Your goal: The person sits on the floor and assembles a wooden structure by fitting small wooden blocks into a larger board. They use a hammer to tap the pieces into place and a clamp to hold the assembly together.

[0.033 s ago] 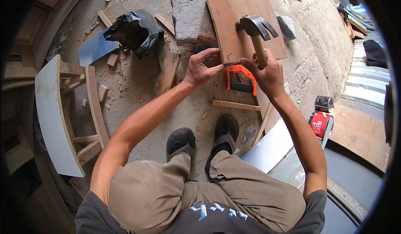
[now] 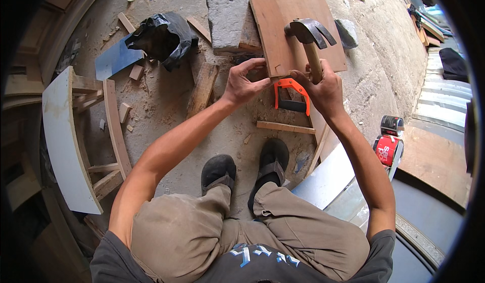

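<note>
A brown wooden panel (image 2: 298,10) stretches away from me, its near end between my hands. At its near left corner is my left hand (image 2: 245,83), thumb and fingers curled round the edge; the fingertips are partly hidden. My right hand (image 2: 325,88) is closed round the wooden handle of a claw hammer (image 2: 312,35). The hammer's dark metal head points up and lies over the panel. My right thumb reaches to the panel's near edge. Below that edge, between my hands, shows an orange saw handle with a black grip (image 2: 293,97).
A grey stone block (image 2: 227,22) and a smaller stone (image 2: 347,34) flank the panel. To the left are a black plastic bag (image 2: 172,40), a wood block (image 2: 203,88) and a white-faced curved frame (image 2: 63,141). Red and black cans (image 2: 388,149) stand right. Wood scraps litter the floor.
</note>
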